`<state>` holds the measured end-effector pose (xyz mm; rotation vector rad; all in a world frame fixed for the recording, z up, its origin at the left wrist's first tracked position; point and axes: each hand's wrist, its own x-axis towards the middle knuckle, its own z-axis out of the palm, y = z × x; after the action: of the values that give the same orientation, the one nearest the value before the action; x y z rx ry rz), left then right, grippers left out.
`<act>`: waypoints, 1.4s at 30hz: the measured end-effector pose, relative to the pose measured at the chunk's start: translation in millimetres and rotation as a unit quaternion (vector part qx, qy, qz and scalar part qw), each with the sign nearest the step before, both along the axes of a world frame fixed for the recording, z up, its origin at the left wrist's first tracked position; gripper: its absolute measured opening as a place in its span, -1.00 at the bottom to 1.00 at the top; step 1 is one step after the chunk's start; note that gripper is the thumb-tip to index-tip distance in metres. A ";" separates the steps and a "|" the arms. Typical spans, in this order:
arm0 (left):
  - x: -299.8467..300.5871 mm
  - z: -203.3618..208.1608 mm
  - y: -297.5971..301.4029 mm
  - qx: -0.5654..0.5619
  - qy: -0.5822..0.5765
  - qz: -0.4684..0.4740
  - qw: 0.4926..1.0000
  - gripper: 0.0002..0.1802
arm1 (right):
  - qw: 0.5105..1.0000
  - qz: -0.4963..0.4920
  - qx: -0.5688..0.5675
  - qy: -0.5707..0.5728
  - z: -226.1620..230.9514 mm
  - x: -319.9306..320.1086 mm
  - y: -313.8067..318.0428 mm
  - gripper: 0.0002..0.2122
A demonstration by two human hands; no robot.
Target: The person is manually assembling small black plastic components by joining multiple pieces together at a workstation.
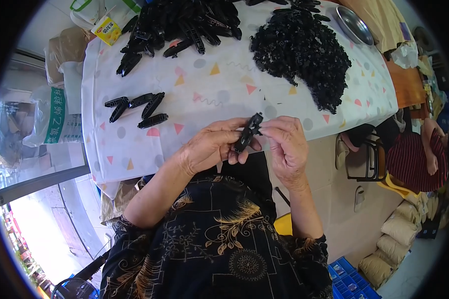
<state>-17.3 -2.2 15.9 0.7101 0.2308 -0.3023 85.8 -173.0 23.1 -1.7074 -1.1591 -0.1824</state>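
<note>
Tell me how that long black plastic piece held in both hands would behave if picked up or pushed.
The black plastic piece probably stays stiff: it spans left hand and right hand without sagging. Likely light, since fingertips alone carry it. Similar pieces lie flat on the tablecloth, so it should slide, not roll.

Both forearms enter from the lower edge, bare below short patterned sleeves, and converge toward the centre of the view, the left forearm angled up and to the right, the right forearm nearly vertical. The left hand (209,147) lies palm inward with fingers curled, thumb on top, its grip closed on a small black clip (248,132). The right hand (287,147) stands opposite, fingers bent, thumb and forefinger pinched on the clip's upper end, fingertips of both hands nearly touching.
</note>
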 end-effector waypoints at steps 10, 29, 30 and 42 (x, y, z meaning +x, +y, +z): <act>-13.8 0.3 -5.1 -0.040 0.022 -0.043 0.998 -0.44 | 0.988 0.142 -0.051 0.042 6.5 0.6 -6.6 -0.82; -18.1 -4.2 -8.5 0.126 -0.040 0.005 0.991 -0.41 | 0.979 0.048 -0.070 0.187 -5.8 -10.1 -1.2 -0.63; -18.1 -3.4 -10.5 0.209 -0.059 0.044 0.975 -0.40 | 0.980 0.044 -0.067 0.181 -10.5 -14.1 -1.9 -0.63; -12.3 4.5 6.1 0.326 -0.133 0.056 0.934 -0.25 | 0.809 0.128 0.031 0.573 -4.9 -27.1 43.0 -0.67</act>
<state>-29.6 3.9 20.4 1.3787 0.1074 -0.0062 58.7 -130.1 18.2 -1.1928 -0.4091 0.8746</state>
